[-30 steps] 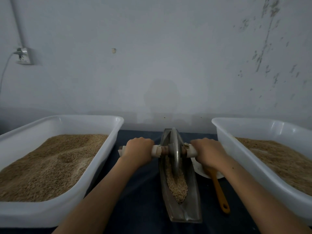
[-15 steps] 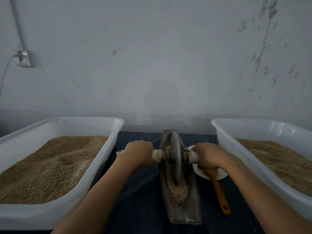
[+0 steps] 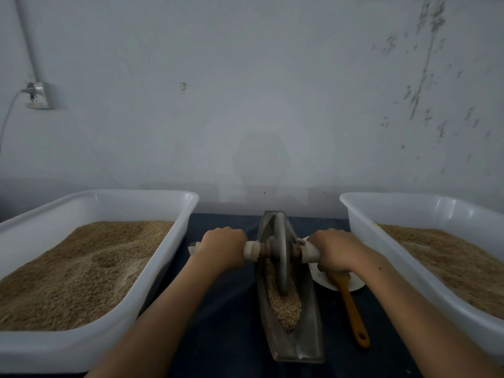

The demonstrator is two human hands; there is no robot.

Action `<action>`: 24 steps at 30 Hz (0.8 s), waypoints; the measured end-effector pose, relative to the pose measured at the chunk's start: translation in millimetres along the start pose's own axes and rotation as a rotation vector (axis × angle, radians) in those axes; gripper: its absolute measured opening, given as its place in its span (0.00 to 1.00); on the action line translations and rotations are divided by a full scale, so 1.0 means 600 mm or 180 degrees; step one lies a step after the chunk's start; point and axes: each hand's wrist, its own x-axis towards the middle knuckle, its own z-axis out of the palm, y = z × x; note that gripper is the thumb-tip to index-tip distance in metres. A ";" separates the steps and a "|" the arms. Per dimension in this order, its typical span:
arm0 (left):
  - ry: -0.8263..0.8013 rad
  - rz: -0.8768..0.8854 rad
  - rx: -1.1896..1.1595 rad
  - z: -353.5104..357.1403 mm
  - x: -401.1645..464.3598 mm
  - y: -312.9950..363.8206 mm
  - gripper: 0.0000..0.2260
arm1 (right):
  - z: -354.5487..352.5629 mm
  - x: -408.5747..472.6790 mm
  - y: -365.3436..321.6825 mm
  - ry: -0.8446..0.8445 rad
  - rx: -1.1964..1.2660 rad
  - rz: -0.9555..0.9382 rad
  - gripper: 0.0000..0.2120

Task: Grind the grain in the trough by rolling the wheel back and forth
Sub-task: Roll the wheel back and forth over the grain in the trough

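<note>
The metal trough (image 3: 293,336) lay lengthwise on the dark counter (image 3: 218,309), its far end pointing at the wall (image 3: 245,105) and its near end toward the person. The wheel (image 3: 282,255) stood upright on its edge in the trough's far half, its lower rim sunk in the grain (image 3: 286,306), which lay heaped along the middle and near part of the channel. An axle ran through the wheel's hub, with a pale handle (image 3: 252,251) sticking out on each side. The left hand (image 3: 222,248) was clenched around the left handle, knuckles up, and the right hand (image 3: 336,249) was clenched around the right handle in the same way, both forearms reaching forward from the bottom of the view.

Just right of the trough sat a white plate (image 3: 351,285), partly hidden under the right hand, and an orange spatula (image 3: 351,309) rested with its head on the plate and its handle on the counter; what the plate held, if anything, was probably too hidden to tell. A white tub (image 3: 174,241) filled with grain stood on the left, and a second white tub (image 3: 362,227) of grain stood on the right. A wall socket (image 3: 38,95) with a cable plugged in was on the wall at the far left.
</note>
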 end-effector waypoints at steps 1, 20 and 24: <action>-0.0192 0.0015 -0.0021 -0.005 -0.001 0.000 0.10 | -0.004 -0.001 0.001 -0.0202 0.0068 0.0008 0.14; 0.0603 -0.0173 0.0097 0.005 -0.005 0.011 0.07 | 0.023 0.010 0.000 0.0838 0.0015 0.0011 0.07; 0.0061 -0.0122 0.0055 -0.004 -0.005 0.005 0.11 | 0.006 0.001 -0.002 0.0276 -0.0040 -0.0009 0.12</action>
